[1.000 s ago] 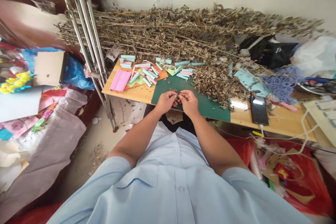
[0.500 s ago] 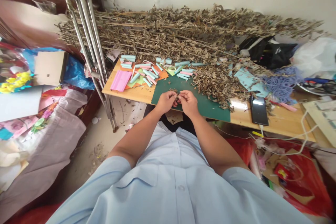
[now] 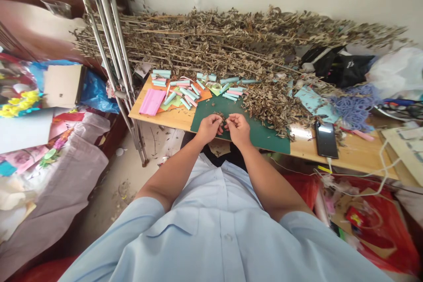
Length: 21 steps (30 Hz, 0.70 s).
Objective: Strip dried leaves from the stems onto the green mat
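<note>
My left hand (image 3: 209, 128) and my right hand (image 3: 238, 129) are close together over the front edge of a green cutting mat (image 3: 261, 134). Both have their fingers curled in a pinch, with small bits of dried leaf at the fingertips, mostly hidden by the fingers. A narrow gap separates the two hands. Just behind my left fingertips lies a little crumbled leaf (image 3: 218, 114) on the mat. To the right, a heap of dried leaves (image 3: 269, 105) covers the mat's far corner.
Long dried leafy stalks (image 3: 211, 42) lie along the wall. Small blue and pink paper rolls (image 3: 190, 93) and folded pink paper (image 3: 152, 101) are on the table's left. A phone (image 3: 326, 139) with a cable lies right. Metal crutches (image 3: 115, 53) lean at the left end.
My fingertips, close together before, have drawn slightly apart, the right hand shifting a little to the right. Everything else on the table stays where it was.
</note>
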Tool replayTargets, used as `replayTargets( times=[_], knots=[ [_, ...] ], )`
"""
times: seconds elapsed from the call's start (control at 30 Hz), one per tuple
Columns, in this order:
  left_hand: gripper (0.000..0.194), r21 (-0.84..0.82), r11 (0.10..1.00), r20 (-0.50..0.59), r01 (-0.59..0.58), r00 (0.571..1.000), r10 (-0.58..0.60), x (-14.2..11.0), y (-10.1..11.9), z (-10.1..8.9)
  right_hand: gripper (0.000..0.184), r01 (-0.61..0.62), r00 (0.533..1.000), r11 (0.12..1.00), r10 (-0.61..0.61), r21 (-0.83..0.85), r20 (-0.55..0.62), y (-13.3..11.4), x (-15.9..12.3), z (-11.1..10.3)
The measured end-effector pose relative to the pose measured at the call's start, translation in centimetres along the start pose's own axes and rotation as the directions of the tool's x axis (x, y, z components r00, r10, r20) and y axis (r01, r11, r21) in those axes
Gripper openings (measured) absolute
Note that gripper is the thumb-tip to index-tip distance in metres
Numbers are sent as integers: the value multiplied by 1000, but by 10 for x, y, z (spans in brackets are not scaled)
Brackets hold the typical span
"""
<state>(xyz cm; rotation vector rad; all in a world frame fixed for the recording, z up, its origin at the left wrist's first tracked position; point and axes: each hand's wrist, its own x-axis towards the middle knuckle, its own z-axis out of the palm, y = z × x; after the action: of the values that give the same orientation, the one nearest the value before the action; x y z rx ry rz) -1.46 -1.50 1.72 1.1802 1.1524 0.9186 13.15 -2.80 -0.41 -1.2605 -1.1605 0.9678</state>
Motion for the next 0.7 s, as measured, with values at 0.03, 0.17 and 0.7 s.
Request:
replayTargets(
  times=[0.03, 0.17, 0.7],
  knots=[
    [12, -4, 1000, -3, -2, 1000, 1, 0, -1, 0, 29, -1, 1000, 1000, 1, -2, -17, 1, 0, 0],
    [13, 7, 1000, -11, -2, 1000, 2, 0, 0, -1, 27, -18, 996, 1000, 16, -21, -88, 3, 1, 1],
    [13, 12, 1000, 19, -17, 1000, 17, -1, 2, 2, 30, 43, 999, 999, -43, -23, 27, 0, -3, 1]
  ],
)
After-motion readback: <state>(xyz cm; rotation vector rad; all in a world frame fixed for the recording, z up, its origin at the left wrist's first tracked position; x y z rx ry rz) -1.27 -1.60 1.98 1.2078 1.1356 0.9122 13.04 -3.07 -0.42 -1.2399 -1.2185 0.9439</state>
